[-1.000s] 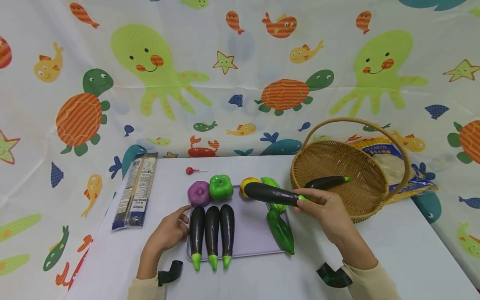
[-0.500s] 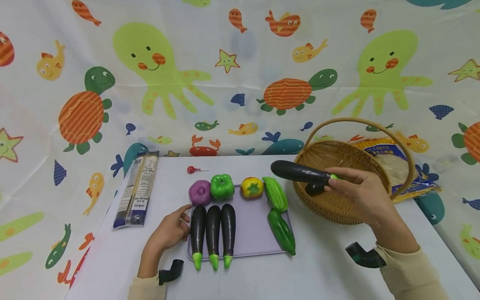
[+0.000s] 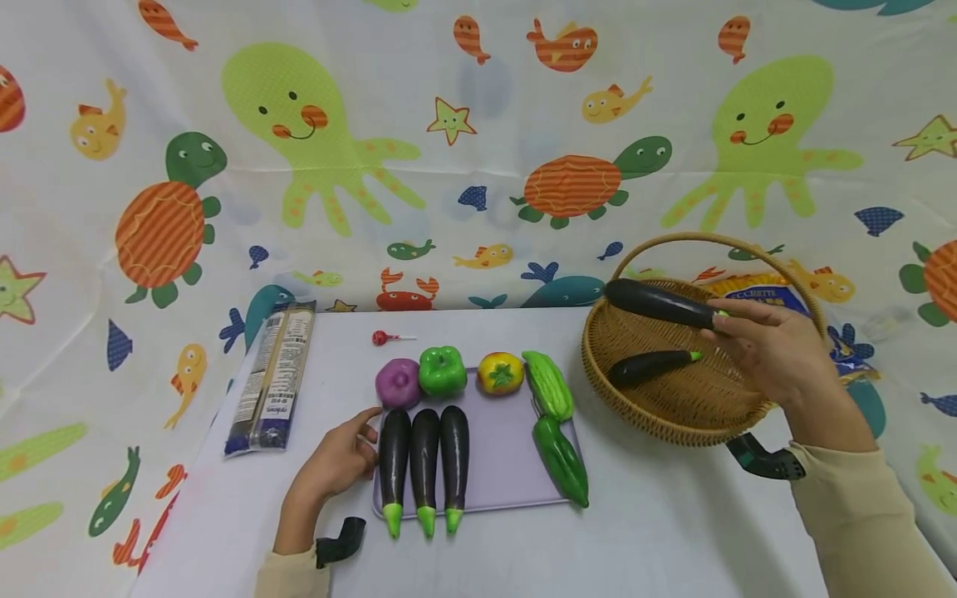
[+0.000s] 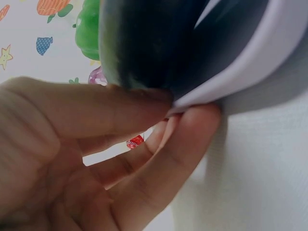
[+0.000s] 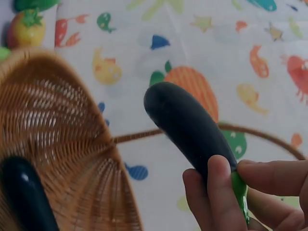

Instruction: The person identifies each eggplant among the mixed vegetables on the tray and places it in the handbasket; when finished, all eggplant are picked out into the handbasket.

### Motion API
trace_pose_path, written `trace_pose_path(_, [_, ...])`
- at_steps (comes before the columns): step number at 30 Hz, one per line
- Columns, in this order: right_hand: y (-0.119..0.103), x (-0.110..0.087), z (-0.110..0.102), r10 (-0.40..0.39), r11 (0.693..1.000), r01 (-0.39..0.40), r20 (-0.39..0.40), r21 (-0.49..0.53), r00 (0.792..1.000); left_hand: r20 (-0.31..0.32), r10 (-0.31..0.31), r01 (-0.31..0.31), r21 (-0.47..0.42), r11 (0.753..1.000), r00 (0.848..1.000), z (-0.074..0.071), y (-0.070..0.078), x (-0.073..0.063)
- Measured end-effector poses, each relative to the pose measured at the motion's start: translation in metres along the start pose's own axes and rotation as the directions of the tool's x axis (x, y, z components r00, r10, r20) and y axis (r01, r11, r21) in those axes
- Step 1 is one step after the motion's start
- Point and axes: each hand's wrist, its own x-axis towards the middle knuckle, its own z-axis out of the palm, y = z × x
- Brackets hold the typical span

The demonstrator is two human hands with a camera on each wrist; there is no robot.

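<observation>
My right hand (image 3: 781, 353) pinches an eggplant (image 3: 658, 303) by its green stem end, above the wicker basket (image 3: 601, 390). In the right wrist view the dark eggplant (image 5: 187, 125) points up and away from the fingers. A second eggplant (image 3: 649, 367) lies inside the basket. My left hand (image 3: 336, 461) pinches the left rim of the lilac tray (image 3: 508, 465); in the left wrist view thumb and fingers close on the tray's rim (image 4: 240, 67). Several eggplants (image 3: 424, 465) lie side by side at the tray's left, stems toward me.
A purple onion-like vegetable (image 3: 398, 383), green bell pepper (image 3: 443, 371), yellow-red fruit (image 3: 500, 373), light green gourd (image 3: 549, 386) and dark green pepper (image 3: 561, 461) edge the tray. A lollipop (image 3: 381, 338) lies behind. Packages stand left (image 3: 272, 378) and behind the basket (image 3: 766, 291).
My right hand has carried the eggplant rightward from over the tray to above the basket. The left hand stays at the tray's left rim.
</observation>
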Motion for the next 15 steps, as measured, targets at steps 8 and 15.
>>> trace_pose_path(8, [-0.001,0.021,-0.009,0.082,0.992,-0.093,-0.126,-0.082,0.989,0.002,0.012,-0.012,0.001,1.000,1.000,0.000,0.000,0.001])
trace_pose_path(15, [-0.010,0.044,-0.010,0.168,0.986,-0.164,-0.153,0.039,0.974,0.001,0.024,-0.024,0.022,0.999,1.000,0.000,0.000,0.001])
